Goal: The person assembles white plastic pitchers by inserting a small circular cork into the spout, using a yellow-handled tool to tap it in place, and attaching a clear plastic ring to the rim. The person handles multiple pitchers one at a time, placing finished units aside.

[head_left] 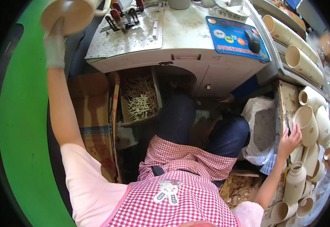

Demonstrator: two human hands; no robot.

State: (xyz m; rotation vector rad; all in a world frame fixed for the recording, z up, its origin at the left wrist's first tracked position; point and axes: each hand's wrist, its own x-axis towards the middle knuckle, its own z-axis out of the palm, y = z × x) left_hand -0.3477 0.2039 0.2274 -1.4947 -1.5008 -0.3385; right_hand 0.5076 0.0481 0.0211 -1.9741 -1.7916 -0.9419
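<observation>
Cream round vessel (76, 15) in gloved left hand (55, 48), gingham apron (134, 202)

White desk (185, 32) seen at upper centre, perforated plate (146, 43) and blue mat (225, 36) laid on it, cream vessels (296, 181) crowded on bench (288, 92) at right.

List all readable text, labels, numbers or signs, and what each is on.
Mat: lettering and round emblems; wording not copied here.
Upright bottle: mark too small to read.
Cup by right hand: mark too small to read.
Carton: red marks, too blurred to read.
Desk front: dark mark, unreadable.
Apron: rabbit print; any lettering unclear.
</observation>
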